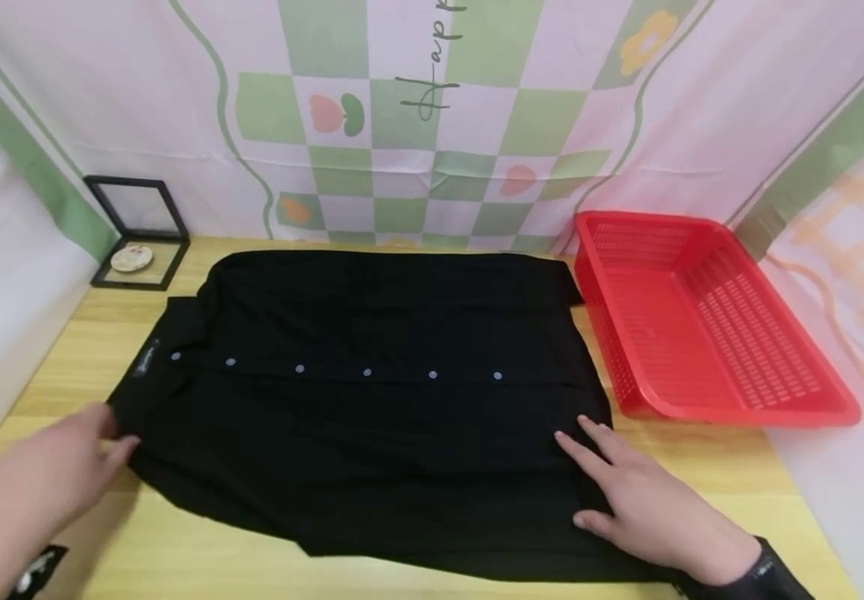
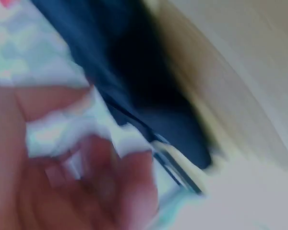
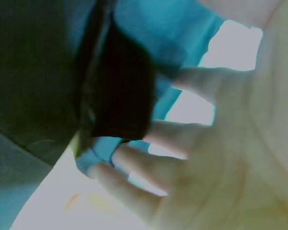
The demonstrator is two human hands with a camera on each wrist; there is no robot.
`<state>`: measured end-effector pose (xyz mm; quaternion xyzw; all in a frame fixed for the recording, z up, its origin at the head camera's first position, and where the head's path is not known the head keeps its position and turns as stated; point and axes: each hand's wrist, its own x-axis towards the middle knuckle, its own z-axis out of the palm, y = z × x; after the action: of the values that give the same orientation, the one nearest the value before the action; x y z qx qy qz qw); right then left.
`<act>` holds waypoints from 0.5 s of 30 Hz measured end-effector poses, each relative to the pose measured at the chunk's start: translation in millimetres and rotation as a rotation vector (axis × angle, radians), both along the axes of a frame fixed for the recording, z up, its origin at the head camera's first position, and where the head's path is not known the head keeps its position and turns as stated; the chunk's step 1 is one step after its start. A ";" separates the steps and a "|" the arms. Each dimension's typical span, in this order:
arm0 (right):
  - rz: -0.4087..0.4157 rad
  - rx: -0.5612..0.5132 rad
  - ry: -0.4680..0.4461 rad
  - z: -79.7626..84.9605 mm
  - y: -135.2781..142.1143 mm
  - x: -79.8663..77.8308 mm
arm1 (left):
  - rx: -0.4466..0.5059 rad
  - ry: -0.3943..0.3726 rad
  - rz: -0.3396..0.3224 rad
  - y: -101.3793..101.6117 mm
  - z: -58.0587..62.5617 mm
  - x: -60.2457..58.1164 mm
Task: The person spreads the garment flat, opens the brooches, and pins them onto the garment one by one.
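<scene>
A black button-up shirt (image 1: 372, 450) lies front up on the wooden table, collar (image 1: 150, 367) to the left, with a row of pale buttons along its middle. At the shoulder edge beside the collar is my left hand (image 1: 57, 467), thumb and fingers apart. The left wrist view is blurred; there the fingers (image 2: 134, 191) are bent, with a gap to the thumb and no cloth seen between them. My right hand (image 1: 649, 508) rests on the lower right of the shirt near the hem, fingers spread. Its straight fingers (image 3: 134, 165) also show in the right wrist view, by dark cloth (image 3: 33, 72).
A red plastic basket (image 1: 731, 408) stands at the right, touching or very near the shirt's hem side. At the back left is a black open frame (image 1: 177, 200) with a round pale object (image 1: 132, 257) on it. Patterned curtain cloth (image 1: 476, 179) hangs behind the table (image 1: 199, 567).
</scene>
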<state>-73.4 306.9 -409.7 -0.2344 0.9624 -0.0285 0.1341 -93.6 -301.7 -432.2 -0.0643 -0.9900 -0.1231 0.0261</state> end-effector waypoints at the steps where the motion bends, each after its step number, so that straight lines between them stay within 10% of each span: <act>1: 0.021 -0.016 0.051 1.1 -0.8 1.8 | 0.002 0.051 -0.116 9.0 -0.9 4.5; 5: 0.148 -0.118 0.130 3.0 -6.6 8.8 | -0.041 0.144 -0.492 40.4 -10.4 15.0; 11: 0.203 -0.088 -0.138 -3.6 -13.7 13.5 | -0.009 0.030 -0.663 64.8 -16.1 24.5; 15: 0.212 -0.088 -0.129 -8.6 -13.9 14.9 | 0.045 0.048 -0.795 80.2 -23.0 30.0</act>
<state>-58.5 293.0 -418.3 -0.3383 0.9194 -0.0715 0.1876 -63.6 -221.5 -455.2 -0.4449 -0.8840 -0.1435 0.0012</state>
